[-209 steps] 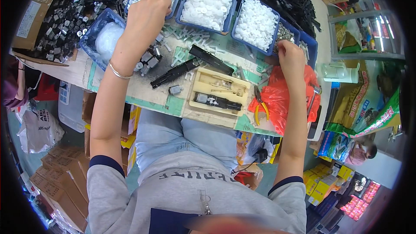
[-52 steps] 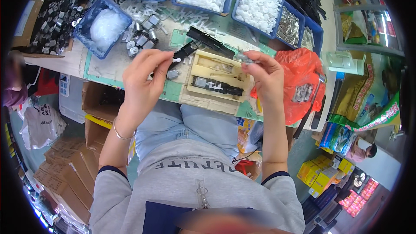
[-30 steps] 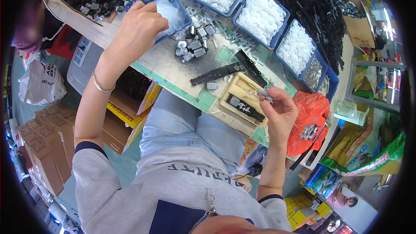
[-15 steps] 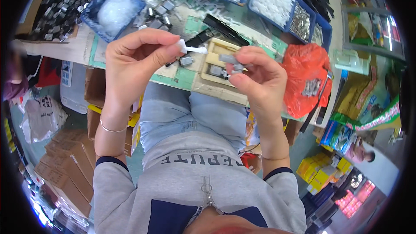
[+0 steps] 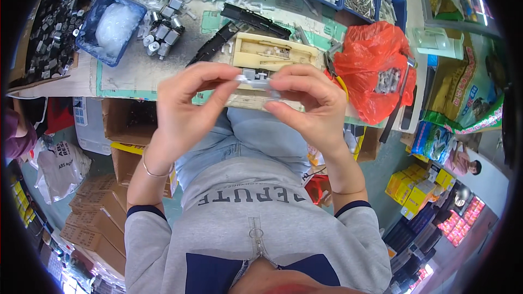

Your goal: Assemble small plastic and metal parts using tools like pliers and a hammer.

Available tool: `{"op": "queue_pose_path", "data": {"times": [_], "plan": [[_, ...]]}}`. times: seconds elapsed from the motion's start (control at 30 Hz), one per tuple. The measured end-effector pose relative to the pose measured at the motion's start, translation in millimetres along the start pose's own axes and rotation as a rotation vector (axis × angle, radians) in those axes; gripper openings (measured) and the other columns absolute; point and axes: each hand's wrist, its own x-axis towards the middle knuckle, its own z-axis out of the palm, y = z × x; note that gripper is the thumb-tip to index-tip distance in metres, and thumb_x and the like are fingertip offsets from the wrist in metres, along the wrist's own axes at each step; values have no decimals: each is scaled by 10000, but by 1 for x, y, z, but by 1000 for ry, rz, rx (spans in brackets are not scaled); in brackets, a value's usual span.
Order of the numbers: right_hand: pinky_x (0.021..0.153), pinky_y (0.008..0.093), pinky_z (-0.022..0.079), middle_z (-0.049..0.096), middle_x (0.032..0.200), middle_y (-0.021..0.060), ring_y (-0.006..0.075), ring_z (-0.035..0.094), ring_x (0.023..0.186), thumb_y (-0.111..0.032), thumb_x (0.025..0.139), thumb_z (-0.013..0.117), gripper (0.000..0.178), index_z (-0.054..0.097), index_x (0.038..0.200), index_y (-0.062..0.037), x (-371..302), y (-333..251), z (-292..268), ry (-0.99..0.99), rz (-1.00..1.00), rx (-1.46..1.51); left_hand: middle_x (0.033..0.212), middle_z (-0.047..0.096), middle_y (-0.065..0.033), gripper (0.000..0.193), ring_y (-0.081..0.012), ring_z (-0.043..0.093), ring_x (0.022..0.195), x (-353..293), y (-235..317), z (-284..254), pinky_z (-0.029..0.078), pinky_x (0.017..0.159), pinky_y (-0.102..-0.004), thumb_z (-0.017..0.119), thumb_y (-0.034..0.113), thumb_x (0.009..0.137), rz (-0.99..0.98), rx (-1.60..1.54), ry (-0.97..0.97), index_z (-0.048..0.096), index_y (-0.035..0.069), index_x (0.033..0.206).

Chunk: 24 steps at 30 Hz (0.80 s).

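My left hand point(image 5: 196, 100) pinches a small white plastic piece point(image 5: 241, 78) between thumb and fingertips. From the right, my right hand point(image 5: 313, 97) grips a small grey part point(image 5: 262, 84), mostly hidden by its fingers. The two pieces meet, or nearly so, above the table's front edge; whether they are joined I cannot tell. Just behind my fingers lies a cream-coloured jig point(image 5: 306, 53) with grooves, a grey block point(image 5: 248, 72) showing at its near side. Two black strips, a long one point(image 5: 256, 20) and another point(image 5: 215, 42), lie behind and left of the jig.
Several grey metal parts point(image 5: 166, 35) lie left, beside a blue bin point(image 5: 87, 49) holding a clear bag. Blue trays point(image 5: 344, 1) of white pieces and metal pins line the back. Yellow-handled pliers point(image 5: 342, 83) and a red plastic bag point(image 5: 366, 49) are at right.
My hands have come together, bringing the white piece and the grey part to each other. The whole view has shifted, and the pliers now show beside the red bag.
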Motion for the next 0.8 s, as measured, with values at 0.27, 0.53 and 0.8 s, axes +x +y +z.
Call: {"op": "queue_pose_path", "data": {"times": [0.27, 0.53, 0.8], "plan": [[798, 326, 440, 664, 929, 48, 199, 566, 882, -43, 635, 775, 247, 701, 870, -54, -34, 37, -53, 197, -52, -531, 1060, 625, -88, 357, -257, 583, 979, -9, -37, 36, 449, 806, -374, 713, 20, 668, 554, 754, -68, 650, 36, 1019], [846, 343, 418, 668, 954, 32, 211, 529, 924, -59, 626, 776, 269, 706, 886, -73, -22, 55, -57, 48, -79, -528, 1032, 612, -45, 297, -180, 591, 951, -4, -51, 48, 405, 821, -333, 676, 93, 721, 587, 856, -72, 647, 47, 1013], [865, 361, 403, 660, 944, 30, 239, 525, 946, -113, 640, 769, 248, 707, 878, -80, -15, 46, -59, 8, -90, -662, 1012, 591, -22, 297, -146, 584, 924, -4, -55, 55, 350, 753, -303, 695, 167, 719, 589, 931, -24, 663, 108, 1009]]}}
